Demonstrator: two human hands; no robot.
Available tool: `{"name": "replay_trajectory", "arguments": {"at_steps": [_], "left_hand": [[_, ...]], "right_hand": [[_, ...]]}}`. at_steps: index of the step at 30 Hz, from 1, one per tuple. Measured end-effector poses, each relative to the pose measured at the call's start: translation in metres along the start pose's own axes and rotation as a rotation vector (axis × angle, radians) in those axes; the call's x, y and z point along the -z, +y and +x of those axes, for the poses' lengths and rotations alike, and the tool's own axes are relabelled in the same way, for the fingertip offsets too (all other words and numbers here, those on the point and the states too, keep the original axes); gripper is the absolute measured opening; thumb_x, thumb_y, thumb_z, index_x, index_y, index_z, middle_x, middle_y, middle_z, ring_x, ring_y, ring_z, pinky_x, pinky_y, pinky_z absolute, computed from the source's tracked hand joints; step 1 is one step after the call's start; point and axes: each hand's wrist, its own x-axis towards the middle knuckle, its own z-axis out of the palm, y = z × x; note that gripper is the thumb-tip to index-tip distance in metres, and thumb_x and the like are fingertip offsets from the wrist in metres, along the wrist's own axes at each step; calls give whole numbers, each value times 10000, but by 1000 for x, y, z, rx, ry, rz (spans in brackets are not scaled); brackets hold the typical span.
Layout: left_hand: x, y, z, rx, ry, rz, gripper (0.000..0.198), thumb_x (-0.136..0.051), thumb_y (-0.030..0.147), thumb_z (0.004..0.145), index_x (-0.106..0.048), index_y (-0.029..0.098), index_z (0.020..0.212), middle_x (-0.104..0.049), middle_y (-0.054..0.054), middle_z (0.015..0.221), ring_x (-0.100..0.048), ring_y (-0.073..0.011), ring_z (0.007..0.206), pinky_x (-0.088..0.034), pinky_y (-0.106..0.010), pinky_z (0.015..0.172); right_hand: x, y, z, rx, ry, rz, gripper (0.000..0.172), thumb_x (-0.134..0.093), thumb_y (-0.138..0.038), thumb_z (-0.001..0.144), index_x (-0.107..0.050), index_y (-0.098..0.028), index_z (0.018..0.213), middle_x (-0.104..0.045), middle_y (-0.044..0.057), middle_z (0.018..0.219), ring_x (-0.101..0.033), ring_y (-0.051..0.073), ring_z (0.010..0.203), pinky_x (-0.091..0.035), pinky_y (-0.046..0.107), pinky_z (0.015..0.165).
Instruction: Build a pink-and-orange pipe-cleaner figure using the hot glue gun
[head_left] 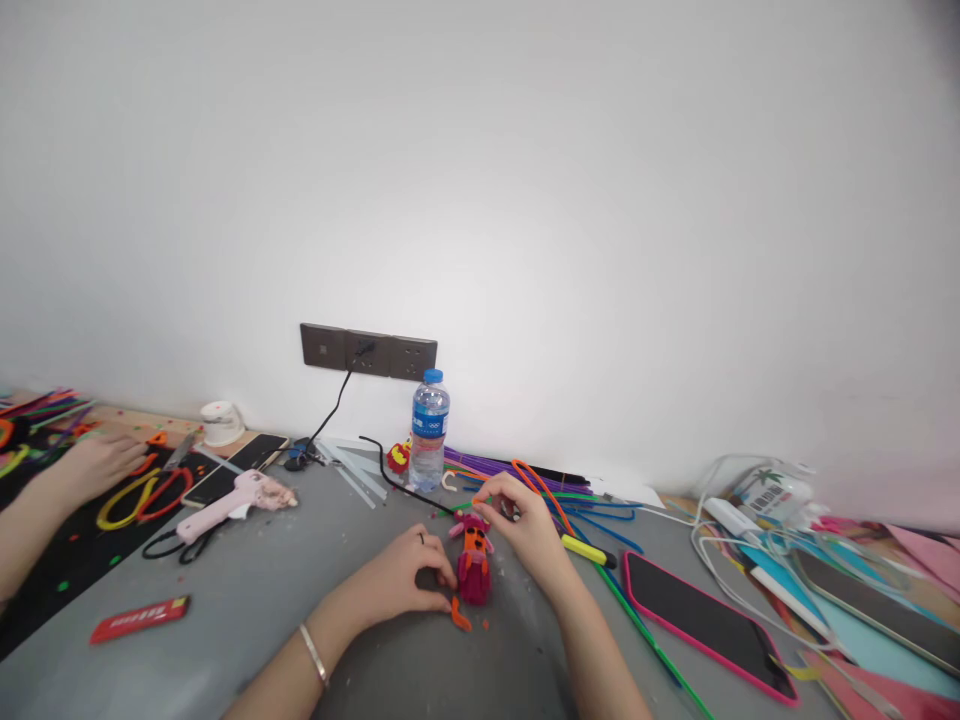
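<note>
A small magenta figure (474, 588) made of fuzzy pipe cleaner, with an orange front and pink arms, stands on the grey table in front of me. My left hand (405, 578), with a band on its wrist, is beside it, thumb and index finger closed at the upper end of a short orange pipe cleaner piece (460, 615) near the figure's base. At the figure's top, my right hand (517, 515) pinches a small orange bit (480, 502). The figure's head is partly hidden by those fingers.
Behind stands a water bottle (429, 440). Leftward lie a pink glue gun (232, 505), scissors (150, 495), a red cutter (140, 619) and another person's hand (101, 465). To the right are a pink-cased phone (705, 625), a yellow highlighter (587, 550) and purple pipe cleaners (517, 472).
</note>
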Motion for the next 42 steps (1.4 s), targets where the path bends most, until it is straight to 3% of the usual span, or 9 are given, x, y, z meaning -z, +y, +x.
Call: {"name": "replay_trajectory", "arguments": {"at_steps": [8,12,15,18,23,28,35,38,42], "left_hand": [[-8,1,0,-47,-54,18,97,-756,342,721,-749,295,805,-674,8,851,-501,-210,929,-316,-333,899],[-9,10,-3,-62,-47,-61,48,-706,201,745,-711,247,756,-662,9,844,-523,-197,954,-350,-298,885],[3,12,-6,-69,0,-154,95,-661,129,723,-672,213,765,-643,8,856,-557,-172,886,-387,-265,831],[23,5,-9,28,99,-233,58,-599,165,756,-644,192,781,-630,12,797,-552,-152,758,-393,-245,698],[41,-16,-6,138,461,-456,204,-599,378,776,-565,177,763,-571,19,692,-516,-143,659,-394,-245,627],[32,-27,-1,138,511,-451,224,-608,395,784,-564,176,777,-610,2,724,-563,-160,693,-426,-257,655],[28,-12,-2,80,422,-281,116,-567,278,805,-617,174,800,-644,-13,773,-570,-165,717,-423,-251,647],[26,-5,-1,67,389,-282,73,-573,218,775,-631,175,778,-654,-13,770,-573,-169,731,-420,-252,650],[23,-7,0,63,401,-366,75,-610,222,757,-637,171,805,-654,-14,775,-569,-162,720,-421,-256,654]], "right_hand": [[-1,2,0,-28,10,-25,124,-626,-307,814,-640,-193,765,-606,21,749,-502,145,570,-406,264,538],[-3,3,-1,-45,-11,-25,110,-625,-290,812,-636,-195,758,-600,22,748,-514,154,594,-422,269,557],[-5,4,-1,-56,-58,-12,100,-604,-277,826,-638,-201,771,-610,31,770,-543,169,635,-447,287,599],[-12,2,-2,-21,-129,-46,94,-619,-270,825,-651,-212,759,-639,49,821,-592,218,809,-461,357,759],[-30,-5,-10,58,-290,-217,93,-754,-187,707,-685,-248,689,-637,45,1045,-509,281,1086,-370,472,935],[-36,-4,-15,49,-335,-313,111,-801,-222,661,-705,-277,671,-640,40,1120,-449,342,1196,-178,637,1030],[-30,-11,-9,-51,-178,-122,227,-648,-272,821,-637,-269,1048,-700,46,1032,-605,253,1017,-176,577,1067],[-33,-13,-9,-81,-203,-82,124,-631,-239,823,-652,-246,944,-710,2,871,-643,210,850,-180,561,1069],[-36,-10,-8,-104,-172,-71,82,-611,-182,798,-682,-221,809,-688,5,774,-620,212,815,-421,404,884]]}}
